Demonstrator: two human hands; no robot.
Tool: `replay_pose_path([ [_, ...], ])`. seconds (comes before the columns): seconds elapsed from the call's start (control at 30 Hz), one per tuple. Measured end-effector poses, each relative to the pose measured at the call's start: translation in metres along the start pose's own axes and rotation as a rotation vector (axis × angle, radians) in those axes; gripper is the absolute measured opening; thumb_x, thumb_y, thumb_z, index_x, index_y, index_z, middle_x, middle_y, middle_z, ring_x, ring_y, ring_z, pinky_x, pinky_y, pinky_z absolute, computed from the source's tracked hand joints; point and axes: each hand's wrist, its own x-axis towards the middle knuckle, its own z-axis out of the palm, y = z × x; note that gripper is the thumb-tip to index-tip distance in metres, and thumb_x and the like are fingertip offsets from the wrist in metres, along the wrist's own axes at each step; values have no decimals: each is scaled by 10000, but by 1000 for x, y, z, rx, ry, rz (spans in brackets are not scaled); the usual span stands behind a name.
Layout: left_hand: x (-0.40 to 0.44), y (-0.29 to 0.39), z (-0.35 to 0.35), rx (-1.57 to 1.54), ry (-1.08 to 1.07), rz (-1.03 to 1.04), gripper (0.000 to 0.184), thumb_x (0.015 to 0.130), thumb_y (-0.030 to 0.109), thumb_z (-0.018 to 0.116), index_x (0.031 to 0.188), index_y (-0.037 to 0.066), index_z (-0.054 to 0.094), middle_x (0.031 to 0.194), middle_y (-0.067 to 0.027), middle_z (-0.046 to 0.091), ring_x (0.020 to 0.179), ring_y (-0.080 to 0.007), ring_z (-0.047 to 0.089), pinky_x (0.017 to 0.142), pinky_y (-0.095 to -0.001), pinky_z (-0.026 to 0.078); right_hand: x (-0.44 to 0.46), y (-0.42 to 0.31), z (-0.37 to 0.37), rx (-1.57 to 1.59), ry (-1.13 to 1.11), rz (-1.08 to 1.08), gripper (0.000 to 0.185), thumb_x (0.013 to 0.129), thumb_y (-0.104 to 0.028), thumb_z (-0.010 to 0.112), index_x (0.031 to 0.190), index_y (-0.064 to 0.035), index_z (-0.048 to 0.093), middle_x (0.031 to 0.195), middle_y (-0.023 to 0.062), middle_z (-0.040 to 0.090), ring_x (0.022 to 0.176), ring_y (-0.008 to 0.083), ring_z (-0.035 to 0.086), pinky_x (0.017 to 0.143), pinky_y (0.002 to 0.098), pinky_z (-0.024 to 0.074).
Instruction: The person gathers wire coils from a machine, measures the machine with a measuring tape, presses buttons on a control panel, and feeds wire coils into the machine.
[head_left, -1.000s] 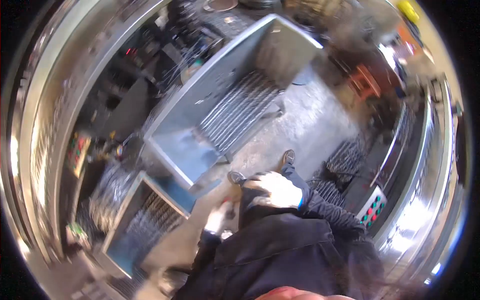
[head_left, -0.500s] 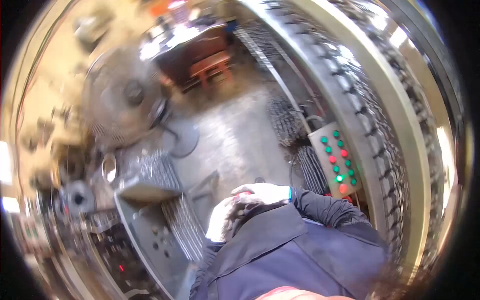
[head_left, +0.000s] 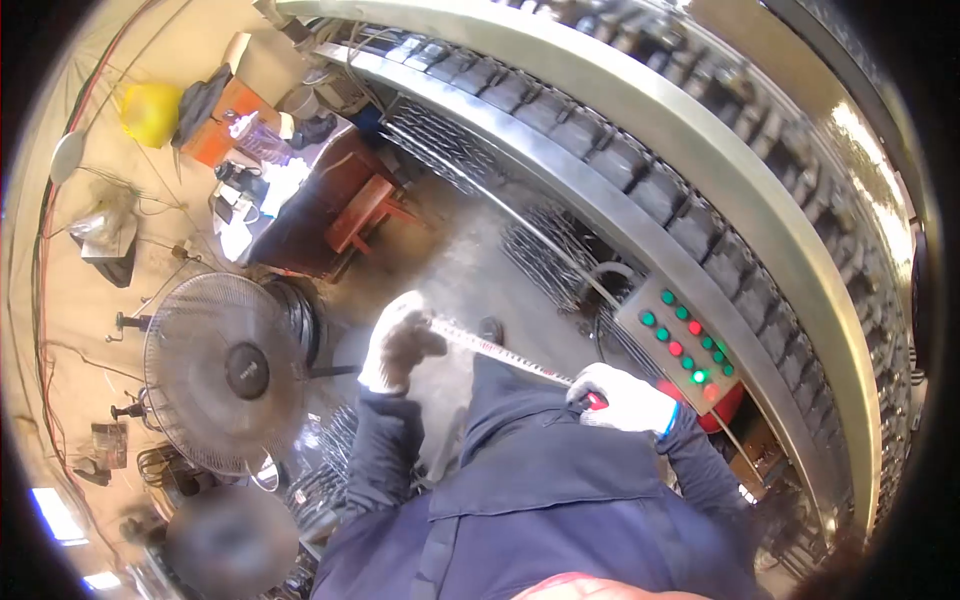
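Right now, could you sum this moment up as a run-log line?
left hand: holds tape blade | right hand: holds red tape case, mostly hidden | blade: stretched between hands | control panel: green light glowing

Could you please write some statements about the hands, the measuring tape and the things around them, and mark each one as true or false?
1. The tape measure is stretched between the left hand and the right hand. True.
2. The right hand wears a black glove. False: its glove is white.
3. The control panel has only green buttons. False: it has red ones too.
4. The fan has a round wire guard. True.
5. The stool is blue. False: it is reddish.
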Motion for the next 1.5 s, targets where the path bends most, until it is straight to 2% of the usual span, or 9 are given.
replay_pose_path([
  [0.13,97,17,-1,-422,-436,-39,430,1101,388,532,1324,24,589,1107,-65,660,900,-187,663,846,-331,549,66,-32,9,23,341,36,376,876,-162,760,1231,-57,695,1176,110,693,1053,224,658,962,349,516],
  [0.2,100,25,20,41,-198,-119,468,1081,352,575,1401,10,569,1137,-82,670,948,-160,652,892,-326,532,115,-46,13,371,564,85,369,884,-88,747,1241,-20,677,1077,71,699,952,138,634,888,298,518],
  [0.27,115,28,27,249,-316,-132,346,1069,300,613,1240,3,653,1132,-72,707,863,-146,672,800,-304,536,163,-69,6,479,546,38,373,892,-28,720,1258,-10,650,907,4,622,744,52,549,649,232,473],
  [0.53,278,99,6,359,-205,267,357,1079,315,597,888,30,697,733,-13,652,616,-108,581,609,-274,470,214,-119,-39,130,696,146,406,846,-91,785,1237,-35,691,1094,92,719,960,172,671,875,317,546],
  [0.83,514,99,3,245,-161,351,283,1003,322,653,933,48,662,683,-70,588,566,-209,596,530,-360,494,180,-132,-84,390,885,183,429,825,34,713,1250,17,656,866,15,619,650,58,501,598,227,411],
  [0.97,569,65,-8,281,-205,437,253,1008,304,644,938,61,635,675,-68,575,536,-211,564,527,-359,497,176,-136,-113,125,861,268,406,835,-22,715,1237,15,677,919,43,661,802,123,609,747,284,508],
  [1.17,530,88,14,341,-216,444,233,1039,282,610,938,74,633,679,-45,566,542,-187,553,538,-350,510,159,-146,-137,16,863,231,402,822,-49,729,1220,-1,695,1009,79,682,864,129,624,819,281,516],
  [1.27,476,136,38,48,-183,-23,266,1058,307,589,946,72,643,727,-22,590,565,-156,543,557,-327,509,157,-143,-146,40,888,226,387,817,-65,743,1200,-31,708,1022,63,694,812,132,630,781,288,520],
  [1.5,443,118,6,474,-400,175,475,1135,401,462,1176,16,739,942,-97,770,790,-157,709,689,-298,547,104,-122,-163,-385,948,521,471,789,-250,782,1227,-104,693,1134,173,675,1107,358,653,969,447,525],
])
